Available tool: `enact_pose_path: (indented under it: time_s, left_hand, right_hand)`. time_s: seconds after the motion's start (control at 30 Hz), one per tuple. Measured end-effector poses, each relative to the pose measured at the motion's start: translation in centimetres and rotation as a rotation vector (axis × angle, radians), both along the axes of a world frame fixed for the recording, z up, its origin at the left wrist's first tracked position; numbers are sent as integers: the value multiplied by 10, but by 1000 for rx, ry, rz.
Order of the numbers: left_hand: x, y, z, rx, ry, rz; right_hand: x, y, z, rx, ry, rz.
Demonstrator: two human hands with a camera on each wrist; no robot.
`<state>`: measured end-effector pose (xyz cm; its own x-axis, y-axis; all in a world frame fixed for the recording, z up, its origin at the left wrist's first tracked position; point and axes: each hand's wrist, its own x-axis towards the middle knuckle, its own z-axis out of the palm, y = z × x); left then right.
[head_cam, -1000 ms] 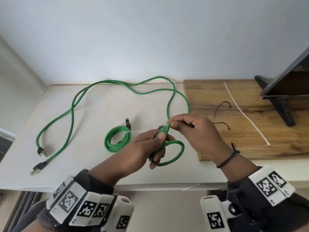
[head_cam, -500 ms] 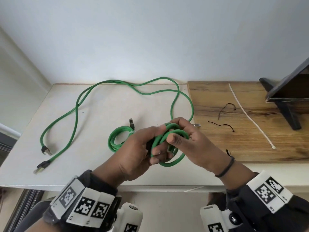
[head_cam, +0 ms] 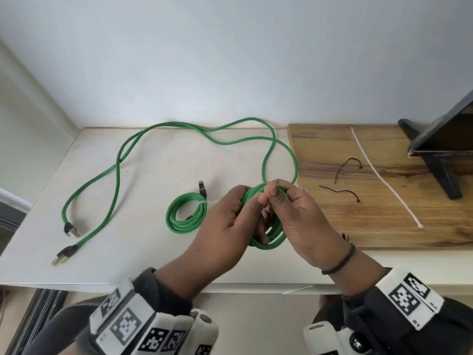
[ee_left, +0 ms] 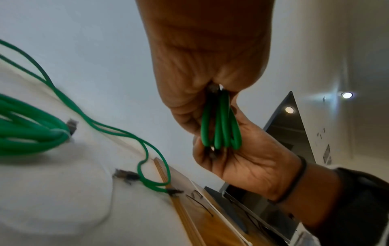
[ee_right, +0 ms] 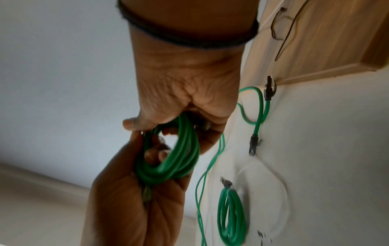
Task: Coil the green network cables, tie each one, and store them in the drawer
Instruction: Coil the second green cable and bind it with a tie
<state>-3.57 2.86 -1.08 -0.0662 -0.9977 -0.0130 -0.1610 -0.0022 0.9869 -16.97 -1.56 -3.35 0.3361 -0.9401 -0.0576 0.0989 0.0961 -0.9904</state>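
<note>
Above the white table's front middle, both hands hold a small coil of green network cable. My left hand grips its left side, fingers through the loops. My right hand pinches the coil's top. The left wrist view shows the coil as several strands between left hand and right hand. In the right wrist view my right hand and left hand clasp the coil. A finished coil with a white tie lies left of the hands.
Loose green cable sprawls over the white table, with connectors at the left. On the wooden board to the right lie a white zip tie and black ties. A black stand occupies the far right.
The held cable went from a single loop to a bundle of several turns. My right hand moved from the cable's end onto the coil's top, close against the left hand.
</note>
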Motion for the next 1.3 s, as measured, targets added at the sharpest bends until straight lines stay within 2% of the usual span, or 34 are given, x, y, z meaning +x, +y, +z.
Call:
enact_pose_path:
  time_s: [0.17, 0.3, 0.4, 0.5, 0.7, 0.83, 0.93, 1.03, 1.1, 1.2, 1.3]
  left_hand:
    - [-21, 4, 2, 72, 254, 108]
    - [-25, 3, 1, 29, 309, 88]
    - [-24, -1, -1, 42, 371, 65]
    - [-20, -8, -8, 134, 465, 76]
    - [-26, -16, -19, 281, 607, 123]
    - [-30, -20, -23, 312, 616, 129]
    - [-32, -24, -28, 344, 544, 123]
    - [-30, -28, -32, 377, 477, 97]
    - [-28, -29, -34, 396, 464, 96]
    - [-25, -27, -34, 405, 450, 90]
    - [-23, -26, -34, 406, 424, 77]
  right_hand:
    - [10, 7, 3, 75, -61, -207]
    - [11, 8, 5, 46, -64, -274]
    - [7, 4, 5, 82, -29, -219]
    - [1, -2, 2, 122, 71, -160]
    - [-3, -5, -14, 227, 73, -107]
    - [-5, -8, -25, 211, 136, -52]
    - [-14, -8, -21, 197, 285, -1]
    - [-35, -19, -11, 139, 555, 17]
    - [-61, -36, -17, 82, 706, -116]
    - [-103, -57, -35, 10, 1059, -351]
    - [-127, -60, -55, 33, 1356, -415]
